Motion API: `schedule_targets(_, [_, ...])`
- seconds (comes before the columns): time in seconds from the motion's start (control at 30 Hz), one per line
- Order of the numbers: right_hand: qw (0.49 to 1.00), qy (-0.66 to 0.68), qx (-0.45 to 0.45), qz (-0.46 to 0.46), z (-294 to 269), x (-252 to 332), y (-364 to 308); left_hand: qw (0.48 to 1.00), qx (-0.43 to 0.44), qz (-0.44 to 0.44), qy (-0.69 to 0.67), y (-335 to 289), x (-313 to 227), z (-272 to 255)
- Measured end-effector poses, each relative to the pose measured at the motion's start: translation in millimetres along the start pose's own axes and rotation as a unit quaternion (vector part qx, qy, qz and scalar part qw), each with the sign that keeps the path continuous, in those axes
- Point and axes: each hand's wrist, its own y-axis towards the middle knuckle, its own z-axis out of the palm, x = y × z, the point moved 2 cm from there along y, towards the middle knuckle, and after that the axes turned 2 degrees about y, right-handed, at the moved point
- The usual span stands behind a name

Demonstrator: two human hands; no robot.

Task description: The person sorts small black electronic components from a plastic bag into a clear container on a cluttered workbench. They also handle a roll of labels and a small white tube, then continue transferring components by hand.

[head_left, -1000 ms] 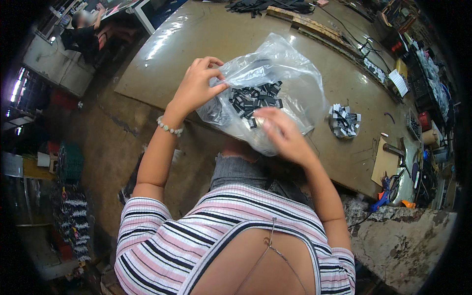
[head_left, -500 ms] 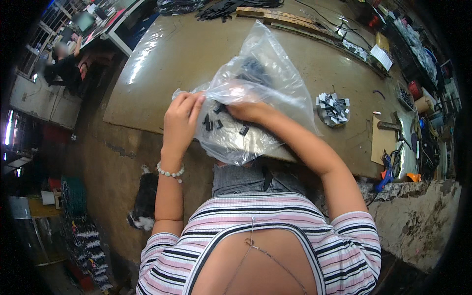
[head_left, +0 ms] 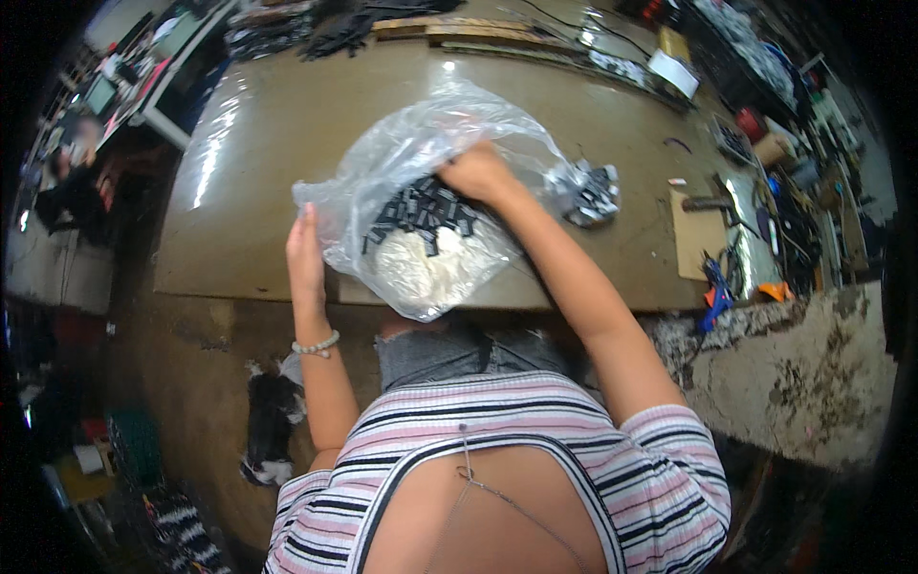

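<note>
– What's different?
– Film over the black pieces [head_left: 421,212] has shifted aside since half a second ago; they now show as a pile, and the peak of the clear plastic bag [head_left: 356,258] has sunk into a wide, rounded arch.

– And the right hand [head_left: 475,174]?
– It reaches into the bag, just beside the far right of the pile. It's blurred and its fingertips are hidden, so I can't tell whether it grips anything.

– The left hand [head_left: 305,258]?
– Raised at the bag's left edge, fingers against the plastic. Whether it pinches, I can't tell.

– Where's the bag?
– At the near edge of the table [head_left: 253,239], in front of the person. Near its right side is a tub of black-and-white pieces [head_left: 593,196]; farther right, a hammer [head_left: 708,204] lies by a brown sheet [head_left: 696,251].
</note>
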Motion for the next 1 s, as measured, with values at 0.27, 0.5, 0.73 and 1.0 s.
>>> schedule_targets(0.27, [0.994,0.003,0.065,-0.083,20.6,19.1,5.0,0.981,-0.059,0.025,-0.184,6.3,24.0,8.3])
schedule_targets(0.5, [0.916,0.137,0.277,-0.256,-100.3,41.2,-48.1,0.97,-0.117,0.02,-0.215,2.8,23.0,1.9])
schedule_targets(0.73, [0.967,-0.019,-0.229,0.113,-287.0,-303.2,-7.7,0.965,-0.113,0.015,-0.238,7.5,29.7,-11.7])
schedule_targets(1.0, [0.878,-0.263,-0.284,0.281,-260.2,-552.7,-58.0,0.953,-0.074,0.025,-0.293,12.3,20.6,-17.6])
